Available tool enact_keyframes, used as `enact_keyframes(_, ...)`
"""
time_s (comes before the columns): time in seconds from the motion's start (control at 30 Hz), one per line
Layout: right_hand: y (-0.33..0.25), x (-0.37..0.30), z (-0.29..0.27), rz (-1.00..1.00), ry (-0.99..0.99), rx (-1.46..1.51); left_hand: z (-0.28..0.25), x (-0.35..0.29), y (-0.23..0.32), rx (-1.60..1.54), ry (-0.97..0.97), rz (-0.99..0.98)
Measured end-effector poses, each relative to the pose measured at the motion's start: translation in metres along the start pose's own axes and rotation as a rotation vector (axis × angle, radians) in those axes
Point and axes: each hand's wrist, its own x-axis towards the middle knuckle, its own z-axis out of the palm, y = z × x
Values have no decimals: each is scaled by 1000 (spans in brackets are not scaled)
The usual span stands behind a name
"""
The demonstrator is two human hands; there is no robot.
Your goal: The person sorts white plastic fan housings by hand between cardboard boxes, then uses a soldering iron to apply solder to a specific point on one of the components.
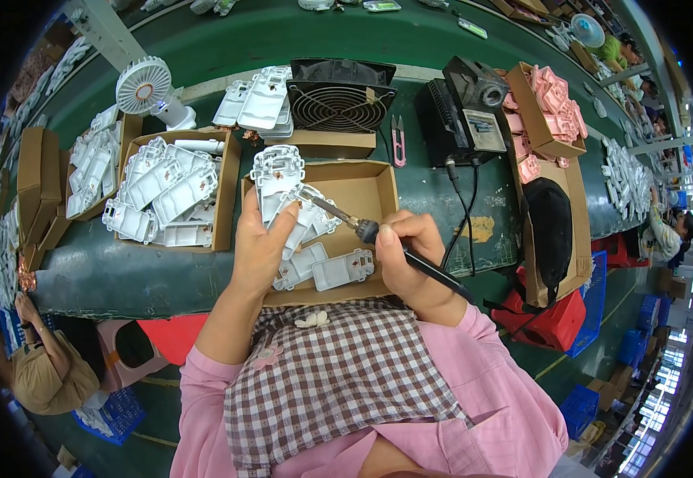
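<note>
My left hand (263,235) is closed around white plastic housings (276,171) with small metal contacts, held above an open cardboard box (370,183). In my right hand (412,253) is a soldering iron (434,275), gripped like a pen by its black handle. Its metal tip points left and reaches a housing beside my left thumb; whether it touches cannot be made out. More white housings (342,271) lie in the box below my hands. The iron's cable runs up to a black soldering station (442,119) on the right.
Left stands a box heaped with white housings (171,183), behind it a small white fan (146,88). A black framed fan (338,107) and pink-handled snips (398,142) are at the back. Pink parts (550,99) and a black pouch (547,231) sit right. Another person's hand (26,307) shows far left.
</note>
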Motion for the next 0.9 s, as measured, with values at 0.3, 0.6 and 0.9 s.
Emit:
enact_keyframes(0.3,4,5,7,22,-34,-119,0,0,-3,1,10,32)
enact_keyframes(0.6,3,6,7,56,-47,-111,-1,0,-2,4,5,30)
enact_keyframes(0.9,6,5,8,77,-39,-123,-2,1,-4,11,16,16)
